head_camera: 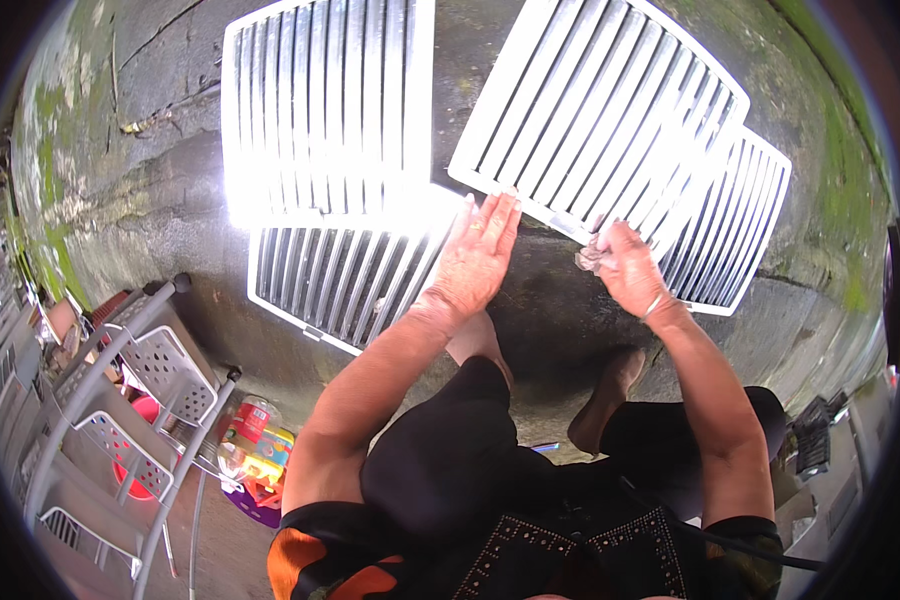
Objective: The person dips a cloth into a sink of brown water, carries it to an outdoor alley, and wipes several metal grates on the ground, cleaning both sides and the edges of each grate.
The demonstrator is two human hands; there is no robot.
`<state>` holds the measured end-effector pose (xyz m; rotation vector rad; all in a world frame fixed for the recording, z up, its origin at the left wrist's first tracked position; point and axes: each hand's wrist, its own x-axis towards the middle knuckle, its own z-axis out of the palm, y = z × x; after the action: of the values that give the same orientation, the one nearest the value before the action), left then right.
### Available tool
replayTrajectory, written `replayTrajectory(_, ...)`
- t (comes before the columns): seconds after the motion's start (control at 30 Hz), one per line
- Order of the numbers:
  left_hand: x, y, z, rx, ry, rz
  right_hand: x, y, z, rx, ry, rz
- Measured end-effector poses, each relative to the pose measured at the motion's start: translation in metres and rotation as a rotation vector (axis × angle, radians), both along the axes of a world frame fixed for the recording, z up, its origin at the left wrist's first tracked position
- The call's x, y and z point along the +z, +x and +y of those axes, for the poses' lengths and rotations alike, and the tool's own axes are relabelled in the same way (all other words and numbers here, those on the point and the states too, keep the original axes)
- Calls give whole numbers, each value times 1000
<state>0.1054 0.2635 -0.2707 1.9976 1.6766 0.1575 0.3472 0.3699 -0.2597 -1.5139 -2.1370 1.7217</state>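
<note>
Four slatted metal grilles lie on a mossy concrete surface, in two overlapping pairs. My left hand point(480, 255) rests with straight fingers at the lower left corner of the upper right grille point(570, 112). Near that grille's lower edge, my right hand point(630, 262) holds a crumpled greyish cloth or wad point(591, 255). Partly beneath this grille is a second one point(754, 217) on the right. On the left, a brightly glaring grille point(326, 105) overlaps another point(322, 277) whose right part runs behind my left hand and forearm. Glare hides much of the slats.
A grey metal rack with perforated shelves point(169, 375) stands at the lower left, with a red basin point(146, 409) behind it. Beside it are a clear plastic bottle point(251, 420) and a purple container point(251, 506). A dark plastic crate point(814, 439) sits at the right.
</note>
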Motion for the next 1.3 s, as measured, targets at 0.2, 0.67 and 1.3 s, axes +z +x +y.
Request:
replayTrajectory(0.2,5,1,-2,67,-21,-86,31,-62,55,-367,-300,192)
replayTrajectory(0.67,-3,-103,-73,870,242,57,7,-249,8,743,579,110)
replayTrajectory(1.3,-17,-122,-46,895,292,-7,-30,-274,-5,765,468,299)
